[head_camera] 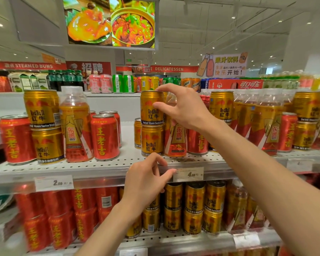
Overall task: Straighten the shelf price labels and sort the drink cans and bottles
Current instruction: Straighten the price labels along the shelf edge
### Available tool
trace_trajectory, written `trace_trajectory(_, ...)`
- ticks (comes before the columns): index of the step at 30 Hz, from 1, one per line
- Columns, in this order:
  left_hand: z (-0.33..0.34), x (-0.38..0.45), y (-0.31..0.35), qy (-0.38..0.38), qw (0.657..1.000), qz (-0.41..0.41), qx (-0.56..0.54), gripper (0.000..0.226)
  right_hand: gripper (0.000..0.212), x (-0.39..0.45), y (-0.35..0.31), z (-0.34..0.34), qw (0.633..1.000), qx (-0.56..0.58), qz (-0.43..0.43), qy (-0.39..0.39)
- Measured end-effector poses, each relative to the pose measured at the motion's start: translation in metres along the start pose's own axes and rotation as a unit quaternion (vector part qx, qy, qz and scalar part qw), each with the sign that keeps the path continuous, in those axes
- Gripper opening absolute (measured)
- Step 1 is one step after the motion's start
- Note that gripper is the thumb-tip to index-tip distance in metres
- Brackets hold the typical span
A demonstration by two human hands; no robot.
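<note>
On the middle shelf, two gold Red Bull cans are stacked; the upper can has my right hand on it, index finger over its rim and thumb on its face. A Dongpeng bottle stands right beside the stack, its top partly hidden by that hand. Below, my left hand pinches the left end of the white "4.00" price label on the shelf rail. A second label, "2.00", sits to the left and is slightly tilted.
Red Wanglaoji cans, more gold cans and a bottle stand mixed on the left of the shelf; a similar mix fills the right. The lower shelf holds rows of red cans and gold cans.
</note>
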State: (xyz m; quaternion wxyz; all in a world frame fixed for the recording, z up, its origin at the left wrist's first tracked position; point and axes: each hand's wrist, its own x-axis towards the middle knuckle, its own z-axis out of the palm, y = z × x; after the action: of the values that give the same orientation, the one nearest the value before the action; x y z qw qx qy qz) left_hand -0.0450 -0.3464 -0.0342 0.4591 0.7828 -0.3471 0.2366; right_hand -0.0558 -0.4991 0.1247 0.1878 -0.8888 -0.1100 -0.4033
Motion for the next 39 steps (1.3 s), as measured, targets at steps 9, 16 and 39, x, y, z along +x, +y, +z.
trace_trajectory(9,0.0,0.003,0.004,-0.007,1.0,-0.018,0.004,0.026,0.051,-0.003,0.0,0.001,1.0,0.009,0.006,0.001)
trace_trajectory(16,-0.001,0.003,0.004,-0.007,1.0,-0.016,-0.005,0.025,0.057,-0.013,0.016,-0.003,0.995,0.015,0.009,0.096)
trace_trajectory(39,-0.001,0.004,0.006,-0.011,1.0,-0.005,0.022,0.028,0.116,-0.027,0.045,-0.031,0.987,0.015,0.104,-0.124)
